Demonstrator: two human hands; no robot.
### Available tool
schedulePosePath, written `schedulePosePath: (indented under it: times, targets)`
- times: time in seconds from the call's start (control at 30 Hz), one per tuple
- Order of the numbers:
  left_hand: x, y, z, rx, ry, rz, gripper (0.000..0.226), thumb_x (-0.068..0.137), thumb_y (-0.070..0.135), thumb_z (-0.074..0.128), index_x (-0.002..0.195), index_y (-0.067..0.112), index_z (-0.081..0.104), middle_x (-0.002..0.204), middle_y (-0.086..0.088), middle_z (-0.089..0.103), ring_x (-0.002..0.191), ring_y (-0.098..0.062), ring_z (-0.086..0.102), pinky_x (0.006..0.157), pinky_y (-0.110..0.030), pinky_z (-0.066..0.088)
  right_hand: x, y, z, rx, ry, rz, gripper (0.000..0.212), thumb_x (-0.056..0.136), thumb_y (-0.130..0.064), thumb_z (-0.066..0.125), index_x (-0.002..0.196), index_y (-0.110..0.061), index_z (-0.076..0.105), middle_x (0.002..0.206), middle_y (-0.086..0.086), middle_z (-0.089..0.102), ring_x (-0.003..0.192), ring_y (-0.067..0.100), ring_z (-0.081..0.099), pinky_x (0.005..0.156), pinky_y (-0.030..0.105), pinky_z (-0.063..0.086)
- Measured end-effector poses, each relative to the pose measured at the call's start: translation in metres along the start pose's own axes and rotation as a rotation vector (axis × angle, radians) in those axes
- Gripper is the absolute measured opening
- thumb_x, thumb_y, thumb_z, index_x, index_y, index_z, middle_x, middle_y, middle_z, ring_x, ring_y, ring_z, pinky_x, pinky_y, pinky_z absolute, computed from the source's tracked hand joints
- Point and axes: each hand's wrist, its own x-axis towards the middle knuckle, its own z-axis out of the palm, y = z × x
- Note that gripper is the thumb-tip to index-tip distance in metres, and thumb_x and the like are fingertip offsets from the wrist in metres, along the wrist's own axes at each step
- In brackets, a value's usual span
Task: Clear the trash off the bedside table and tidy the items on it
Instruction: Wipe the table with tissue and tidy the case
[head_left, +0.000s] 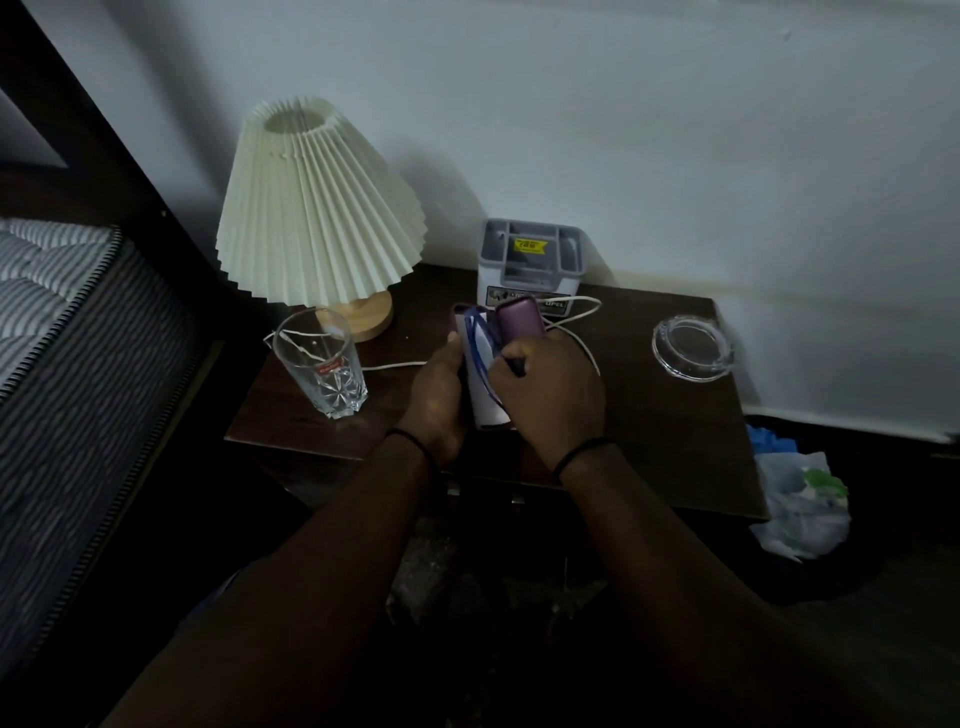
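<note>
Your left hand (439, 384) grips the open glasses case (485, 364); your right hand (550, 384) pinches the blue glasses (475, 338). Rush, and your left elbow topples the tumbler (322, 364) at nine o'clock.

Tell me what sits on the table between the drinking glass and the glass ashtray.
In the head view, both hands, left and right, hold an open purple case there, between the drinking glass and the glass ashtray. A white cord also crosses that stretch.

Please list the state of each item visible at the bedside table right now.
Glasses case: open, held by both hands.
Blue glasses: in the case, right hand on them.
Left hand: gripping the case.
Drinking glass: upright, empty.
Ashtray: empty.
Lamp: off.
</note>
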Motion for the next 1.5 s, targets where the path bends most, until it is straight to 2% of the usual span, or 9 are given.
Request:
schedulePosePath:
  times: [0.1, 0.23, 0.47, 0.9, 1.07, 1.2, 1.33, 1.43, 1.5]
  targets:
    - [-0.001, 0.008, -0.001, -0.053, -0.006, -0.078, 0.054, 0.097, 0.054, 0.041, 0.123, 0.012, 0.061, 0.118, -0.013, 0.065, 0.103, -0.028, 0.061, 0.113, -0.045, 0.034, 0.004, -0.002, -0.004, 0.033, 0.050, -0.059, 0.016, 0.083, -0.032, 0.057, 0.078, -0.020, 0.068, 0.079, 0.003, 0.061, 0.079, 0.022, 0.057, 0.066, 0.035, 0.047]
    - [-0.001, 0.018, -0.009, 0.000, -0.022, -0.131, 0.039, 0.099, 0.042, 0.044, 0.098, 0.012, 0.069, 0.095, -0.008, 0.072, 0.083, -0.023, 0.069, 0.089, -0.038, 0.048, 0.004, 0.000, -0.012, 0.034, 0.113, -0.231, 0.022, 0.092, -0.029, 0.052, 0.100, -0.021, 0.070, 0.092, 0.005, 0.065, 0.086, 0.023, 0.060, 0.072, 0.034, 0.047]
    - [-0.007, 0.030, -0.016, 0.116, -0.053, -0.194, 0.037, 0.096, 0.044, 0.048, 0.107, 0.015, 0.069, 0.103, -0.009, 0.070, 0.090, -0.025, 0.065, 0.084, -0.037, 0.049, 0.003, 0.013, -0.001, 0.042, 0.096, -0.366, 0.033, 0.089, -0.020, 0.048, 0.108, -0.014, 0.074, 0.100, 0.007, 0.074, 0.092, 0.027, 0.069, 0.087, 0.036, 0.052]
    - [-0.014, 0.021, -0.003, 0.168, -0.137, -0.216, 0.052, 0.098, 0.047, 0.045, 0.130, 0.010, 0.059, 0.128, -0.018, 0.062, 0.113, -0.032, 0.059, 0.106, -0.047, 0.042, 0.006, 0.004, 0.001, 0.471, 0.038, 0.227, 0.008, 0.079, -0.017, 0.075, 0.087, -0.016, 0.074, 0.083, -0.002, 0.074, 0.080, 0.008, 0.070, 0.081, 0.035, 0.057]
    - [-0.016, 0.013, 0.006, 0.135, -0.141, -0.197, 0.043, 0.099, 0.046, 0.040, 0.106, 0.013, 0.068, 0.097, -0.012, 0.073, 0.090, -0.028, 0.066, 0.085, -0.041, 0.051, 0.007, 0.000, 0.002, 0.463, 0.150, 0.384, 0.008, 0.074, -0.023, 0.073, 0.075, -0.029, 0.067, 0.076, -0.012, 0.071, 0.075, 0.004, 0.068, 0.076, 0.038, 0.058]
    - [-0.017, 0.006, 0.011, 0.106, -0.120, -0.102, 0.048, 0.101, 0.046, 0.033, 0.125, 0.014, 0.060, 0.113, -0.014, 0.068, 0.092, -0.028, 0.067, 0.078, -0.038, 0.057, 0.005, -0.009, 0.001, 0.374, 0.175, 0.385, 0.005, 0.074, -0.029, 0.070, 0.076, -0.032, 0.066, 0.078, -0.014, 0.071, 0.079, 0.006, 0.067, 0.080, 0.041, 0.055]
    - [-0.017, -0.001, 0.016, 0.007, -0.069, -0.008, 0.047, 0.101, 0.043, 0.034, 0.123, 0.011, 0.061, 0.127, -0.020, 0.059, 0.110, -0.034, 0.058, 0.104, -0.049, 0.041, 0.004, -0.011, -0.003, 0.450, 0.157, 0.407, 0.011, 0.079, -0.020, 0.073, 0.089, -0.023, 0.072, 0.088, -0.006, 0.075, 0.079, 0.006, 0.067, 0.078, 0.024, 0.055]
    - [-0.016, -0.005, 0.018, -0.007, -0.065, 0.034, 0.042, 0.103, 0.039, 0.033, 0.113, 0.013, 0.064, 0.116, -0.017, 0.064, 0.102, -0.031, 0.061, 0.102, -0.047, 0.042, 0.004, -0.008, -0.004, 0.499, 0.165, 0.419, 0.012, 0.080, -0.016, 0.073, 0.091, -0.020, 0.072, 0.087, -0.005, 0.074, 0.073, 0.002, 0.064, 0.064, 0.004, 0.044]
    - [-0.018, -0.007, 0.022, 0.007, -0.073, 0.033, 0.042, 0.103, 0.038, 0.033, 0.106, 0.011, 0.065, 0.105, -0.016, 0.069, 0.092, -0.029, 0.065, 0.093, -0.042, 0.049, 0.004, -0.006, -0.002, 0.495, 0.157, 0.411, 0.013, 0.079, -0.015, 0.074, 0.091, -0.020, 0.072, 0.087, -0.004, 0.075, 0.077, 0.004, 0.068, 0.070, 0.011, 0.049]
